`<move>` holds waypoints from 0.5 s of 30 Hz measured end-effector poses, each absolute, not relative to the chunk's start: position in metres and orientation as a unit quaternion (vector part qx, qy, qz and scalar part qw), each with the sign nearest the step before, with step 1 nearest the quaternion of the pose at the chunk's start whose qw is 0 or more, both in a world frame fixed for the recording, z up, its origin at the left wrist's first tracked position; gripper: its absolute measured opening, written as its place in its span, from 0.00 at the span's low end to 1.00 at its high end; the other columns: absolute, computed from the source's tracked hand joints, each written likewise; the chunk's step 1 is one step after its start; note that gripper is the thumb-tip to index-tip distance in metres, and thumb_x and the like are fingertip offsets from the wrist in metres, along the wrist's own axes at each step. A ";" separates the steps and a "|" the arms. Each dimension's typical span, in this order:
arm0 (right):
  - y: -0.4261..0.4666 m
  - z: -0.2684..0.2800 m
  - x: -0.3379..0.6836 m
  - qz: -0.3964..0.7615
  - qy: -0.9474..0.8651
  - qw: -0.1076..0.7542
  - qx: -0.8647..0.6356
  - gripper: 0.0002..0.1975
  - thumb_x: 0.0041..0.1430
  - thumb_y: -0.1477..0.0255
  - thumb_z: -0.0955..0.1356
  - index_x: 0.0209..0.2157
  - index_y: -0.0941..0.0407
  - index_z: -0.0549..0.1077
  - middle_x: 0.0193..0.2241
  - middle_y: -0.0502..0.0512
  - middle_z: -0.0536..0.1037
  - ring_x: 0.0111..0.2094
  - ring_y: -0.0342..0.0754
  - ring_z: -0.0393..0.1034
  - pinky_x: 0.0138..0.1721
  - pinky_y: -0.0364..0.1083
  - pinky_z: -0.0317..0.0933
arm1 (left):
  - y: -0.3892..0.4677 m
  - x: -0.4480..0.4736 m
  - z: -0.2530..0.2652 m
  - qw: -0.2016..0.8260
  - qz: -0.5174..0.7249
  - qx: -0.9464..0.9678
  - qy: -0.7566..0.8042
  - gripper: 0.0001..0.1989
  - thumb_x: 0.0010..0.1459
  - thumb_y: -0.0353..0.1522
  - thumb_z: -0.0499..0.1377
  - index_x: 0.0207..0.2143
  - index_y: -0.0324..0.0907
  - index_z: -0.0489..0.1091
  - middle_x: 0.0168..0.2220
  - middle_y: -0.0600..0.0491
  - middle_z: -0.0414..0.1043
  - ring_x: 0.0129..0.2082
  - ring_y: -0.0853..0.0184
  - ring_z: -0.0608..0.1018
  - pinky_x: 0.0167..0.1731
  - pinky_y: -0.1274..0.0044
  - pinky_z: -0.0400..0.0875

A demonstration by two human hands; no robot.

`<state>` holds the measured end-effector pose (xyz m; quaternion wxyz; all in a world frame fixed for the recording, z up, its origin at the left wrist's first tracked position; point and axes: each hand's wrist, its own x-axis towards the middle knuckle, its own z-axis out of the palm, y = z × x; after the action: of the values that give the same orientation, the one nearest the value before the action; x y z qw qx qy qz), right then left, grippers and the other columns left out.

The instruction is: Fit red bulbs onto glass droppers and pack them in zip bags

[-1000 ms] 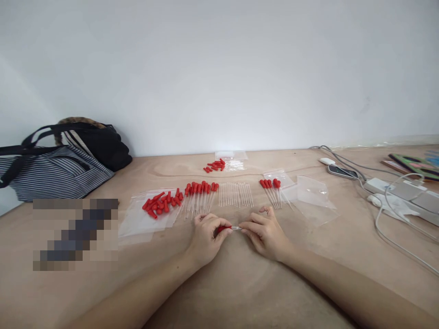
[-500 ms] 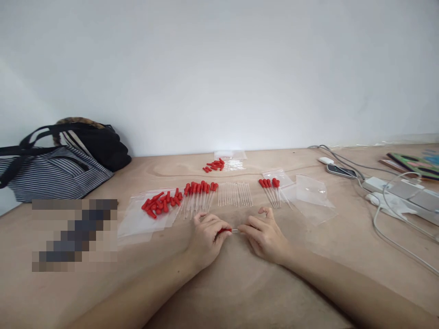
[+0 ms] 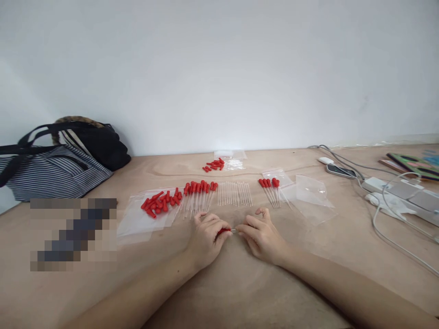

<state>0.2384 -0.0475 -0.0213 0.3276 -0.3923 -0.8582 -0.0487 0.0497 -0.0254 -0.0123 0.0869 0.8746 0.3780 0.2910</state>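
Between thumb and fingers my left hand (image 3: 210, 237) pinches a red rubber dropper bulb (image 3: 224, 231). My right hand (image 3: 262, 236) is closed on a thin clear glass tube (image 3: 233, 230), whose end meets the bulb; most of the tube is hidden by the fingers. Just beyond my hands, droppers with red bulbs (image 3: 200, 188) lie side by side, and a row of bare glass tubes (image 3: 235, 194) lies to their right. Farther right is a small group of droppers with red bulbs (image 3: 269, 183). Loose red bulbs (image 3: 160, 203) are heaped on a plastic bag (image 3: 133, 224) at left.
More red bulbs (image 3: 214, 164) and glass tubes in a bag (image 3: 235, 163) lie near the wall. Clear bags (image 3: 313, 196) rest at right. A power strip (image 3: 404, 194) with cables and a black device (image 3: 340, 171) are farther right. A striped bag (image 3: 58, 171) stands at left.
My right hand has shifted very slightly left towards my left hand, and a little less of the glass tube shows between them. The other things lie as before.
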 end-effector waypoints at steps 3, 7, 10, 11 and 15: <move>-0.047 -0.022 0.238 -0.045 -0.863 0.319 -0.389 0.13 0.57 0.78 0.57 0.33 0.56 0.72 0.23 0.49 0.68 0.25 0.41 0.59 0.40 0.49 0.44 | -0.026 0.050 -0.012 0.092 0.293 0.877 0.371 0.05 0.55 0.32 0.54 0.28 0.45 0.69 0.27 0.59 0.74 0.31 0.68 0.73 0.45 0.66 0.49; -0.046 -0.022 0.238 -0.024 -0.856 0.327 -0.399 0.12 0.58 0.76 0.58 0.33 0.56 0.72 0.23 0.50 0.68 0.26 0.41 0.60 0.40 0.49 0.44 | -0.025 0.050 -0.011 0.095 0.295 0.872 0.378 0.04 0.55 0.32 0.55 0.29 0.45 0.69 0.27 0.59 0.74 0.32 0.68 0.73 0.45 0.66 0.49; -0.045 -0.019 0.240 0.007 -0.846 0.342 -0.409 0.11 0.58 0.76 0.58 0.34 0.56 0.72 0.24 0.50 0.69 0.28 0.42 0.61 0.40 0.49 0.44 | -0.024 0.049 -0.008 0.095 0.299 0.867 0.388 0.05 0.52 0.34 0.58 0.33 0.45 0.69 0.29 0.58 0.75 0.33 0.66 0.73 0.46 0.66 0.50; -0.045 -0.018 0.241 0.014 -0.844 0.344 -0.411 0.11 0.58 0.76 0.59 0.34 0.56 0.72 0.24 0.50 0.69 0.28 0.42 0.61 0.40 0.48 0.44 | -0.023 0.048 -0.007 0.091 0.303 0.865 0.390 0.07 0.52 0.34 0.59 0.35 0.45 0.68 0.30 0.58 0.75 0.33 0.66 0.73 0.46 0.66 0.50; -0.044 -0.016 0.243 0.022 -0.843 0.347 -0.410 0.11 0.58 0.76 0.59 0.33 0.57 0.72 0.24 0.50 0.69 0.27 0.42 0.60 0.40 0.48 0.44 | -0.022 0.048 -0.005 0.073 0.334 0.863 0.373 0.03 0.54 0.33 0.57 0.32 0.46 0.69 0.29 0.59 0.75 0.31 0.68 0.74 0.47 0.66 0.47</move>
<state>0.2425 -0.0440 -0.0162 0.3466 -0.4099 -0.8434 0.0223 0.0477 -0.0223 -0.0053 0.0725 0.8628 0.3726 0.3340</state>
